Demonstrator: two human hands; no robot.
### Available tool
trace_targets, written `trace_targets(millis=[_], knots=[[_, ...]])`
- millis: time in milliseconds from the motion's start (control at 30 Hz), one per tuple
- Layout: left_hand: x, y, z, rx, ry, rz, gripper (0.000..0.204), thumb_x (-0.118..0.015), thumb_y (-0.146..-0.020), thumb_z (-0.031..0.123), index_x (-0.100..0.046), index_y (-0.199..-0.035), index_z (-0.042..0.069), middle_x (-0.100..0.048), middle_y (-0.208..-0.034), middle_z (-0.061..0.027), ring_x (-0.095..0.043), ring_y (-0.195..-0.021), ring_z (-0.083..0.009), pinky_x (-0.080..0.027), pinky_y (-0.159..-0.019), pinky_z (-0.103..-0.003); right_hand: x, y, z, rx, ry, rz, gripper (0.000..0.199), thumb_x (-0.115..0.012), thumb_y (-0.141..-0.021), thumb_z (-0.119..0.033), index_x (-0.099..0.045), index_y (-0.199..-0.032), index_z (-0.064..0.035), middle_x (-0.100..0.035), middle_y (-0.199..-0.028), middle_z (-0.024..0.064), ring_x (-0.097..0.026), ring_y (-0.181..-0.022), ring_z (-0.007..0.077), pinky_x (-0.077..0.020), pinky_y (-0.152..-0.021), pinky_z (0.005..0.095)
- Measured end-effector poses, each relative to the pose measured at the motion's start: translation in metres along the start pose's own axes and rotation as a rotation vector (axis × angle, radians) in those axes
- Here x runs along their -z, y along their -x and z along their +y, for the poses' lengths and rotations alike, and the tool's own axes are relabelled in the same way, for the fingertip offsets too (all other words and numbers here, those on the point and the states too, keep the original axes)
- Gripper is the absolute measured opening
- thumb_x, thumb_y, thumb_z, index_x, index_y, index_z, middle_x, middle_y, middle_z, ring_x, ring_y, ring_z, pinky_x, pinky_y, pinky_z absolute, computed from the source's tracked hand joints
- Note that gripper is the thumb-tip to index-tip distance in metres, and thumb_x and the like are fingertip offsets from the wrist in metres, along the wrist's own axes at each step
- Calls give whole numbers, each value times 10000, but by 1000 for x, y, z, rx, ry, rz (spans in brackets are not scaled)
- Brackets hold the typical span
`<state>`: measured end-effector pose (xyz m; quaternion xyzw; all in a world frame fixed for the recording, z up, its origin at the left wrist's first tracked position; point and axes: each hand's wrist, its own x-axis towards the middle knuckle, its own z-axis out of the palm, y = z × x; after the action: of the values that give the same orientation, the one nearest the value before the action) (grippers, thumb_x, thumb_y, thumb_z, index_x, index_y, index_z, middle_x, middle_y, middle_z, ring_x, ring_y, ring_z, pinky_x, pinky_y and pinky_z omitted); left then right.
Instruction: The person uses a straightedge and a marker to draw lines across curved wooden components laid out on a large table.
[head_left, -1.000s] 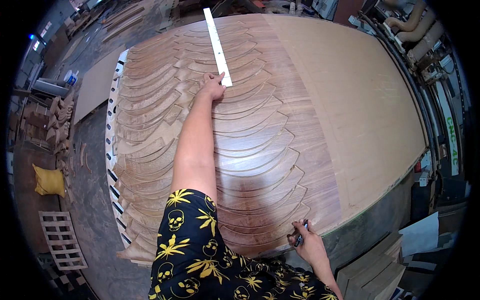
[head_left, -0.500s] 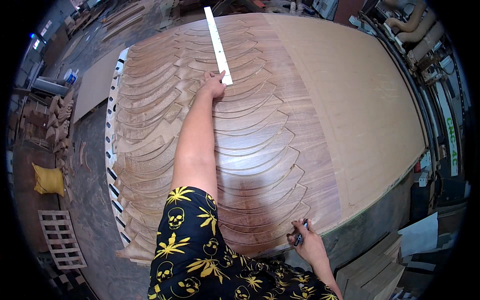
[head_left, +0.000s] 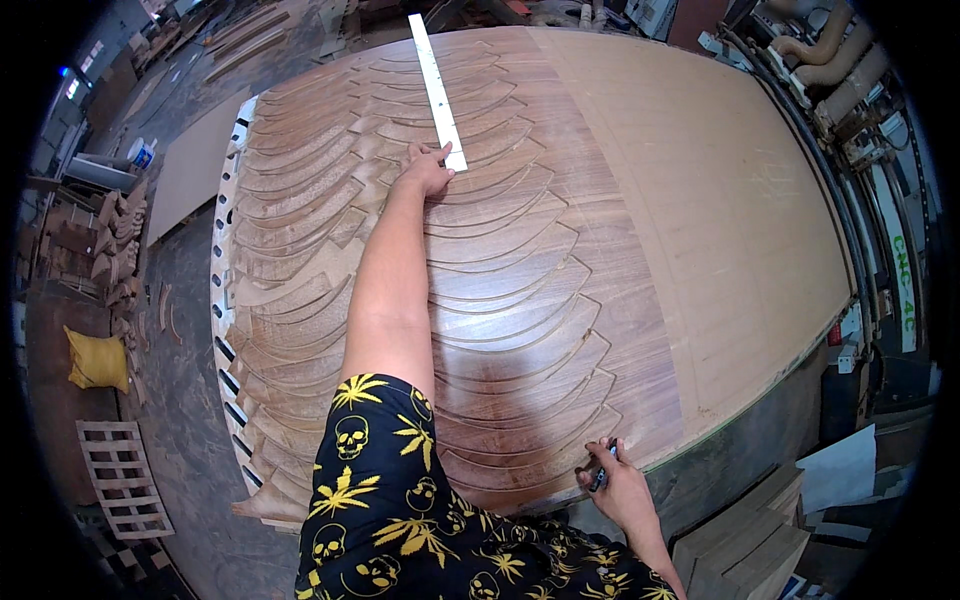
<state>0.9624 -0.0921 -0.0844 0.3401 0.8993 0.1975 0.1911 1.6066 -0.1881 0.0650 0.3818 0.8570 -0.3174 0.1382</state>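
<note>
My left hand (head_left: 427, 170) reaches far across a wood-grain panel (head_left: 640, 290). Its fingers grip the near end of a long white strip (head_left: 437, 88), which lies lengthwise over the panel's far part. Curved, pointed slats (head_left: 510, 260) are cut in rows into the panel. By the panel's near right edge, my right hand (head_left: 622, 490) is closed around a small dark, slender object (head_left: 601, 468); the fingers hide part of it, and its kind is unclear.
A plain brown board surface (head_left: 730, 220) extends to the right of the wood-grain panel. A machine rail (head_left: 800, 130) with hoses runs along the far right. Stacked boards (head_left: 740, 545) stand at the lower right. A yellow sack (head_left: 97, 358) and a slatted frame (head_left: 125, 478) lie on the left floor.
The white strip's near end has shifted very slightly toward me and to the right, with my left hand on it. My right hand has barely moved.
</note>
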Motion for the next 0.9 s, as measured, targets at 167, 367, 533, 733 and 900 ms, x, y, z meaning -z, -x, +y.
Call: trace_targets(millis=[167,367,533,733,900], knots=[[-2,1,1,-10,-40,16,691,-729,-956,365,-444,-1579,452,-304,-1603,-138,-371,-1452,-355,-347,-1220,-449,-1,1,-1,4,-4,-1,512,-734,-943,-273,-581,-1411,-130,-608,-1435,237,-492,-1377,520,-523,-1068,518],[6,13,14,18,-25,17,687,-732,-958,340,-451,-1575,451,-304,-1610,-126,-381,-1447,-356,-358,-1213,-451,-10,1,8,22,12,9,524,-731,-945,-279,-579,-1425,-133,-599,-1446,239,-464,-1406,515,-513,-1083,512],[10,19,19,31,0,7,687,-736,-956,323,-457,-1569,459,-314,-1604,-124,-391,-1442,-347,-356,-1217,-449,-7,2,3,12,9,4,520,-728,-946,-281,-580,-1418,-121,-603,-1436,246,-468,-1396,526,-513,-1081,518],[6,13,13,34,-28,37,692,-744,-948,333,-460,-1565,465,-329,-1592,-115,-385,-1448,-343,-358,-1222,-444,-5,2,1,20,11,0,520,-728,-943,-275,-575,-1415,-119,-614,-1416,252,-477,-1382,536,-511,-1081,524],[9,18,19,43,-3,34,693,-756,-942,312,-475,-1557,460,-349,-1565,-103,-380,-1444,-341,-364,-1220,-443,-5,2,0,12,17,-4,530,-727,-943,-276,-566,-1426,-128,-612,-1420,250,-470,-1386,539,-502,-1096,519]])
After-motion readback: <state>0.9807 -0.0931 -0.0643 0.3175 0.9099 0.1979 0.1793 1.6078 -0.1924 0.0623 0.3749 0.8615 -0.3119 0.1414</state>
